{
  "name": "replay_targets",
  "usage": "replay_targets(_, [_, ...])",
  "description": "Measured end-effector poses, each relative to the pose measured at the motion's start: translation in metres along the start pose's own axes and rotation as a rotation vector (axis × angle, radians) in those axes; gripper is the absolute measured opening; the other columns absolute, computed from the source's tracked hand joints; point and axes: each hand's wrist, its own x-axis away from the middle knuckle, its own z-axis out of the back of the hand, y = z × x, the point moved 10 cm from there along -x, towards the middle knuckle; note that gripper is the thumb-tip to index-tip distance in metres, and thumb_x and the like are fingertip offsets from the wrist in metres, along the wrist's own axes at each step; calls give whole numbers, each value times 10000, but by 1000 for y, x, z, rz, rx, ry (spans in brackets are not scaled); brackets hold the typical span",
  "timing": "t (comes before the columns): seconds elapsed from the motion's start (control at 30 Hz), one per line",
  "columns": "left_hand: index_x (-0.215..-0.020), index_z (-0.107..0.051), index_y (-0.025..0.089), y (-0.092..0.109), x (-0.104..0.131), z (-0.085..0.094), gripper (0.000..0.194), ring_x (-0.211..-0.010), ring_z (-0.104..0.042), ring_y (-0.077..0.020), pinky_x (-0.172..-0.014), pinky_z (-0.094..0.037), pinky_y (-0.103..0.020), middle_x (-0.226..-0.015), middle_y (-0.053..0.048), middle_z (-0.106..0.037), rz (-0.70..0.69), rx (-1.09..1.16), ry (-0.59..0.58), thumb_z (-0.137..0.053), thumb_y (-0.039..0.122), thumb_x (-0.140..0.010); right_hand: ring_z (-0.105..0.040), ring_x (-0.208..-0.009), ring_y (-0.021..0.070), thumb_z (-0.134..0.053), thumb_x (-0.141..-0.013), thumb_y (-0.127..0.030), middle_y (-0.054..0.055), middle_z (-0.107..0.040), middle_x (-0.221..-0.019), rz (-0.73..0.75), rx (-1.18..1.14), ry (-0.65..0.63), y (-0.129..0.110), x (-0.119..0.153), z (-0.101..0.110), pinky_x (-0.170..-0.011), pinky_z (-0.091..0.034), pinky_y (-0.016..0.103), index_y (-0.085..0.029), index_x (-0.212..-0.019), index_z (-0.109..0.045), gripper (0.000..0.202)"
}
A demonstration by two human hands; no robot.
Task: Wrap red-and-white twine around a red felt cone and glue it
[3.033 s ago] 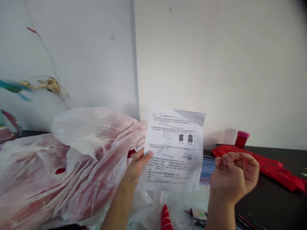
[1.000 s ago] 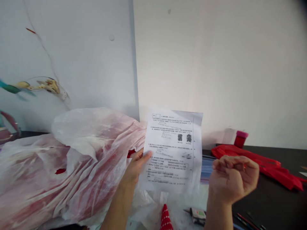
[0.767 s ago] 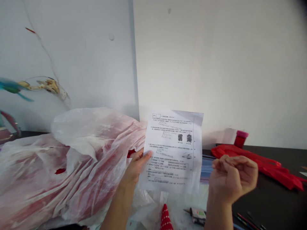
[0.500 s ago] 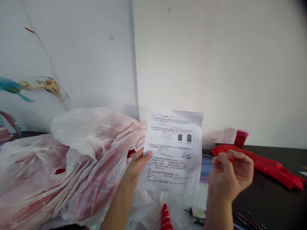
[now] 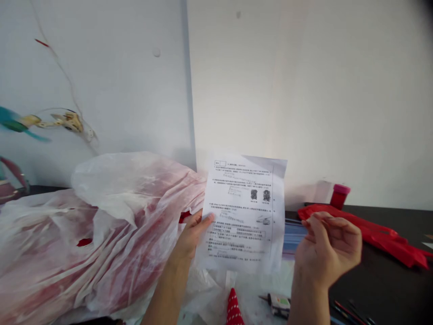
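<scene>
My left hand (image 5: pixel 195 232) grips the left edge of a printed sheet of paper (image 5: pixel 243 212), thumb on the front face. The sheet is upright and faces me, with printed text, small pictures and faint grey writing. To its right, apart from it, I hold up my right hand (image 5: pixel 329 248) with the thumb and fingertips pinched together. Whether anything is between those fingertips I cannot make out. Behind the paper's right edge, a blue striped thing (image 5: pixel 293 239) shows in part.
A heap of white plastic bags (image 5: pixel 101 239) with pinkish contents fills the left. On the dark table (image 5: pixel 372 289) lie a red plastic bag (image 5: pixel 372 232), a pink-lidded container (image 5: pixel 339 196), a white tube (image 5: pixel 280 303) and several thin sticks (image 5: pixel 350 312). A red dotted cone (image 5: pixel 234 309) points up in front.
My right hand has shifted slightly to the right, its fingers still pinched. The left hand and the sheet have stayed almost still.
</scene>
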Motion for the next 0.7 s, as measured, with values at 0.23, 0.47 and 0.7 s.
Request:
replay_targets(0.23, [-1156, -726, 142, -1, -1, 1, 391, -995, -746, -331, -871, -597, -433, -1051, -136, -786, -1, 0, -3, -810, 295, -807, -673, -681, 136, -782, -588, 11, -31, -670, -688, 18, -28, -7, -5, 1, -2, -538, -594, 225, -172, -743, -654, 271])
replay_targets(0.47, [-1158, -730, 131, 0, -1, 1, 395, -998, -746, -340, -875, -599, -439, -1063, -145, -782, -7, -14, -5, -810, 301, -810, -682, -690, 141, -771, -594, 10, -22, -670, -688, 25, -37, -10, -7, 2, -2, -561, -603, 236, -163, -737, -666, 248])
replay_targets(0.7, [-1164, -735, 133, -1, -3, 2, 406, -980, -751, -349, -870, -603, -454, -1075, -151, -779, -1, -14, -24, -815, 307, -806, -694, -699, 133, -758, -611, 9, -19, -703, -710, -13, -66, -54, -2, 4, -6, -649, -631, 262, -166, -768, -686, 245])
